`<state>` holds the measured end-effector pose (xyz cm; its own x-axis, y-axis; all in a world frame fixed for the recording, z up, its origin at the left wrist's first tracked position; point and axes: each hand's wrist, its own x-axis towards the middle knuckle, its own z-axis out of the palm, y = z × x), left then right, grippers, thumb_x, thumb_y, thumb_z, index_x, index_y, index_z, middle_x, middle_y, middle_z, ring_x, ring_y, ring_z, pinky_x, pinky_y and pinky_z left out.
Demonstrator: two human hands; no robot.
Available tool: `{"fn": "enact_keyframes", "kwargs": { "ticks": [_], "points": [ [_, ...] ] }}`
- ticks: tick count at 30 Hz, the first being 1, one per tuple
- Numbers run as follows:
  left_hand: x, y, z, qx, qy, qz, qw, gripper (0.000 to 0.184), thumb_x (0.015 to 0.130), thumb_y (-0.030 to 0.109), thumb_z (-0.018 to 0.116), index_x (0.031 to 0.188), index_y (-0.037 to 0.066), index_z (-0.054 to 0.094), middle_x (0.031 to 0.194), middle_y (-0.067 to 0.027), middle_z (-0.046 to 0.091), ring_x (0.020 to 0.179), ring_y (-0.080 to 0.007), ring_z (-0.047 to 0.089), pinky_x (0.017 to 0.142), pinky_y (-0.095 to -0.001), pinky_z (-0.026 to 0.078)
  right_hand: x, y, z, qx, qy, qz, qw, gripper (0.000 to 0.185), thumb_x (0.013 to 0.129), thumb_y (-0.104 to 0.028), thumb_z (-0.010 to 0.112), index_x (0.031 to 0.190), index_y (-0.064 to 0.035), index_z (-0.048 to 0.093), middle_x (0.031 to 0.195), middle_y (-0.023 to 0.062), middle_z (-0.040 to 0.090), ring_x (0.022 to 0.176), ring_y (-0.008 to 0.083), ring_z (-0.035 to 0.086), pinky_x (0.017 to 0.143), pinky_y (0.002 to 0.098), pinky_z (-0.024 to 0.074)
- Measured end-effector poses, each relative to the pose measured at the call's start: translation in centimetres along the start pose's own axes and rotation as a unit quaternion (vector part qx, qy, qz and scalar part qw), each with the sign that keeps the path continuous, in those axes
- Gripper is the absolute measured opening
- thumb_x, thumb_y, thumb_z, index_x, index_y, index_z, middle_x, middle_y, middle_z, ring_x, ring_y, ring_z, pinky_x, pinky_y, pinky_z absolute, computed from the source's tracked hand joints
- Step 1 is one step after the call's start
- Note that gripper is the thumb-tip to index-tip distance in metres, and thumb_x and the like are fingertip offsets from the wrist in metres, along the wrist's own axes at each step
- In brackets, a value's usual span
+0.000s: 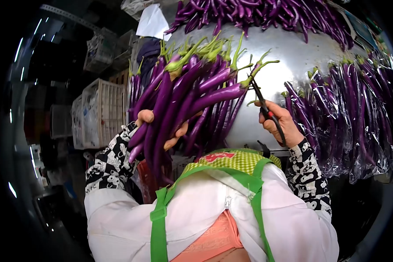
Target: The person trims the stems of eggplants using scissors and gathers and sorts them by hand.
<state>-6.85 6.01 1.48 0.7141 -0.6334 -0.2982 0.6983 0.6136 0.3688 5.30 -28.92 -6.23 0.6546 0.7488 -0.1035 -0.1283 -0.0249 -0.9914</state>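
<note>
Several long purple eggplants [183, 91] with green stems are bunched in my left hand [161, 126], whose fingers wrap round them from below. My right hand [277, 120] grips dark scissors [266, 107] with some red near the handle. The scissor blades are beside the green stem of an eggplant that points right; whether they touch it is hard to tell. Behind the held bunch, more eggplants [222, 115] stand at the near left part of the metal table [244, 131].
A large pile of eggplants [266, 13] lies at the table's far side. Eggplants in clear plastic [345, 118] lie at the right. White paper [153, 22] is at the back left, with a white crate [102, 113] left of my left hand.
</note>
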Motion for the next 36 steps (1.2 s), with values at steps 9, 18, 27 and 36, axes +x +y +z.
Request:
{"fn": "enact_keyframes", "kwargs": {
  "ticks": [9, 18, 27, 36],
  "points": [
    [0.2, 0.0, -2.4, -0.030, -0.073, -0.071, 0.994, 0.081, 0.070, 0.033, 0.076, 0.127, -0.006, 0.034, 0.099, -0.0265, 0.055, 0.078, -0.0321, 0.065, 0.066, -0.0358, 0.059, -0.9, 0.6, -1.0, -0.289, 0.023, -0.095, 0.952, 0.020, 0.090, -0.017, 0.066, 0.099, 0.0000, 0.061, 0.066, 0.0167, 0.054, 0.055, 0.0286, 0.054, 0.053, 0.0351, 0.0437],
    [-1.4, -0.5, -4.4, -0.024, -0.086, -0.107, 0.990, 0.088, 0.067, 0.029, 0.074, 0.135, -0.008, 0.032, 0.102, -0.0266, 0.048, 0.077, -0.0376, 0.065, 0.061, -0.0413, 0.061, -0.3, 0.1, -2.6, -0.238, 0.020, -0.059, 0.969, 0.026, 0.091, -0.015, 0.062, 0.111, 0.0005, 0.056, 0.063, 0.0097, 0.047, 0.056, 0.0183, 0.046, 0.057, 0.0326, 0.0418],
    [-1.9, -0.6, -4.5, -0.012, -0.104, -0.151, 0.983, 0.080, 0.065, 0.024, 0.075, 0.126, -0.013, 0.040, 0.102, -0.0263, 0.050, 0.078, -0.0358, 0.066, 0.064, -0.0408, 0.062, 1.6, -1.6, -3.3, -0.190, -0.089, 0.043, 0.977, 0.030, 0.093, -0.018, 0.060, 0.119, -0.0032, 0.057, 0.072, 0.0002, 0.050, 0.066, 0.0093, 0.046, 0.061, 0.0263, 0.0417],
    [-1.3, -1.6, -4.2, -0.043, -0.119, -0.126, 0.984, 0.081, 0.074, 0.025, 0.068, 0.127, -0.021, 0.027, 0.109, -0.0279, 0.045, 0.088, -0.0364, 0.065, 0.073, -0.0419, 0.060, 1.8, -2.4, -2.6, -0.141, -0.109, 0.116, 0.977, 0.026, 0.094, -0.018, 0.058, 0.116, -0.0035, 0.059, 0.068, -0.0015, 0.052, 0.060, 0.0068, 0.047, 0.055, 0.0244, 0.0406]
  ]
}}
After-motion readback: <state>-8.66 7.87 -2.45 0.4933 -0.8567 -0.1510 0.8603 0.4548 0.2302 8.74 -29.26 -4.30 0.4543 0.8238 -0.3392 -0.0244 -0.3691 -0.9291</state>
